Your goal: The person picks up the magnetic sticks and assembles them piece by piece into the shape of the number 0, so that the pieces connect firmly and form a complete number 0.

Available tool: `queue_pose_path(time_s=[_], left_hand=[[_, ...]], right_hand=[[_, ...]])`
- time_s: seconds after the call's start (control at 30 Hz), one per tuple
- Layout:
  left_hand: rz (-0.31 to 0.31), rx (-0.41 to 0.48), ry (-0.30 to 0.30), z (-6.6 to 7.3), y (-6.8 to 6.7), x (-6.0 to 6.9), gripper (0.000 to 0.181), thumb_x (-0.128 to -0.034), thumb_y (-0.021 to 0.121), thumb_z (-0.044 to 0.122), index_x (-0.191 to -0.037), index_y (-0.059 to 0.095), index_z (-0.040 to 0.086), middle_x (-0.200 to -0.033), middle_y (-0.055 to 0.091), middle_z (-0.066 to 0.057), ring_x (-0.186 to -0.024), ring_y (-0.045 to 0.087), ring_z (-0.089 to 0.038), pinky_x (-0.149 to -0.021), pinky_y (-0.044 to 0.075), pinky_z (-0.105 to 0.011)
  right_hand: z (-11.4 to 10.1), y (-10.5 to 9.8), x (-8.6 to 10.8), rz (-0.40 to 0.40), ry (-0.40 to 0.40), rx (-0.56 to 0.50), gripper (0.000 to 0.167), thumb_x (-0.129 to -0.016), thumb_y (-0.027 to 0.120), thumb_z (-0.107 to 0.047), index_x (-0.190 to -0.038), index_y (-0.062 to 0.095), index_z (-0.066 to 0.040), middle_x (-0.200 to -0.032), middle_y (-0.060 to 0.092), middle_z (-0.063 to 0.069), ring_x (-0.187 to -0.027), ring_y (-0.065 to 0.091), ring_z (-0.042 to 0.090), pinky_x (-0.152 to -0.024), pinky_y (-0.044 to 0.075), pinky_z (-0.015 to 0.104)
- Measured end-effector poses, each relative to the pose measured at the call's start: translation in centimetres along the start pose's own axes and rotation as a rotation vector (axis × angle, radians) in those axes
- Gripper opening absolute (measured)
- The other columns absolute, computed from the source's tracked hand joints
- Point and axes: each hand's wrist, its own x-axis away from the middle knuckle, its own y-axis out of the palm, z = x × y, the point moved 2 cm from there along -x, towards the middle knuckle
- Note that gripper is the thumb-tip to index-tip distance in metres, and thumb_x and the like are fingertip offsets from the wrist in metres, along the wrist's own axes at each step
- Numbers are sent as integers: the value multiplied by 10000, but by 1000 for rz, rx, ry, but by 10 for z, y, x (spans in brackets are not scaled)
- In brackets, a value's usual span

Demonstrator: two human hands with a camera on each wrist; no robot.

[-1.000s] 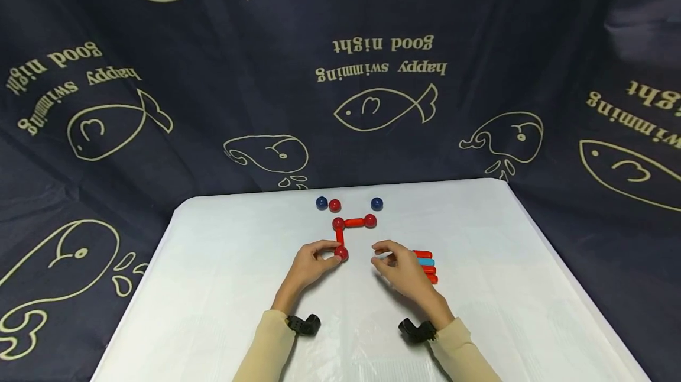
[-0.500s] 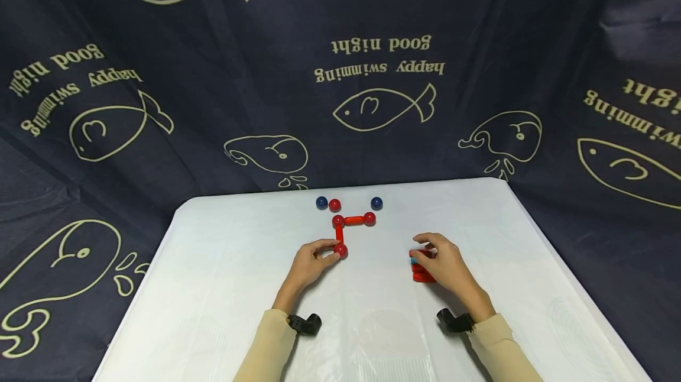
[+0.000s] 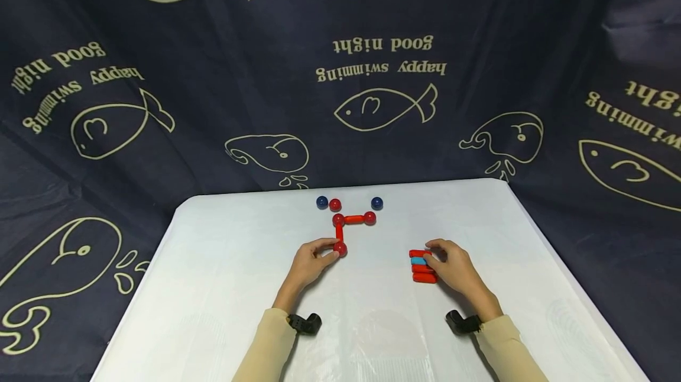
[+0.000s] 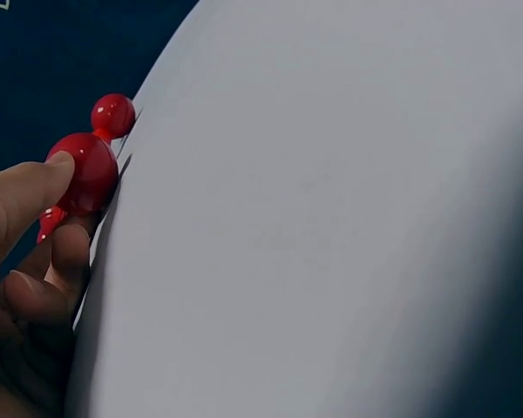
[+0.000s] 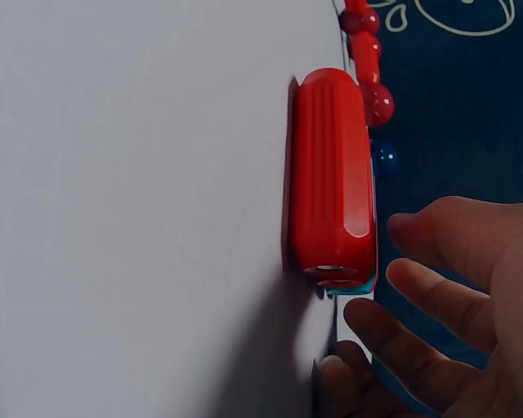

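Observation:
My left hand (image 3: 310, 262) pinches a red ball (image 3: 341, 249) between thumb and fingers. That ball ends an L-shaped piece: a red rod (image 3: 339, 232) runs from it to a corner ball (image 3: 339, 220), then another red rod (image 3: 353, 219) leads right to a third red ball (image 3: 369, 217). On the right, a row of rods lies side by side: several red rods (image 3: 424, 278) and one light-blue rod (image 3: 418, 261). Over their right ends hovers my right hand (image 3: 456, 264), fingers loosely bent. In the right wrist view, a grooved red rod (image 5: 333, 165) lies apart from those fingertips.
Behind the L-shaped piece sit a dark blue ball (image 3: 321, 202), a loose red ball (image 3: 335, 204) and a second dark blue ball (image 3: 377, 203). All lie on a white-covered table (image 3: 239, 240). A dark printed cloth (image 3: 372, 151) hangs beyond its far edge.
My right hand has moved right, from near the L-shaped piece to the rods, and the rods have shifted slightly left. The left hand keeps its pinch; the L-shaped piece has edged slightly away.

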Motion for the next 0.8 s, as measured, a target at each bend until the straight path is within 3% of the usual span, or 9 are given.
queue_pose_path(time_s=[0.23, 0.5, 0.8], left_hand=[[5, 17, -6, 1, 0, 0, 303, -937, 763, 216, -1240, 755, 230, -1194, 758, -37, -552, 470, -63, -525, 411, -210], [23, 12, -13, 0, 1, -2, 299, -957, 741, 225, -1256, 747, 231, -1219, 750, -42, -550, 543, -80, -532, 441, -210], [21, 11, 9, 2, 1, 0, 297, -968, 731, 231, -1263, 744, 192, -1213, 752, -66, -527, 531, -62, -514, 440, -215]], right_hand=[[1, 1, -2, -17, 14, 14, 229, -981, 656, -112, -1170, 719, -1, -1150, 712, 190, -1013, 675, 315, -908, 542, 486], [3, 1, -8, -60, 13, 34, 216, -984, 639, -86, -1146, 737, 18, -1139, 703, 214, -1034, 673, 361, -928, 539, 540], [2, 0, -13, -139, 45, 45, 208, -991, 664, -162, -1109, 749, -13, -1125, 698, 193, -1024, 646, 324, -925, 528, 520]])
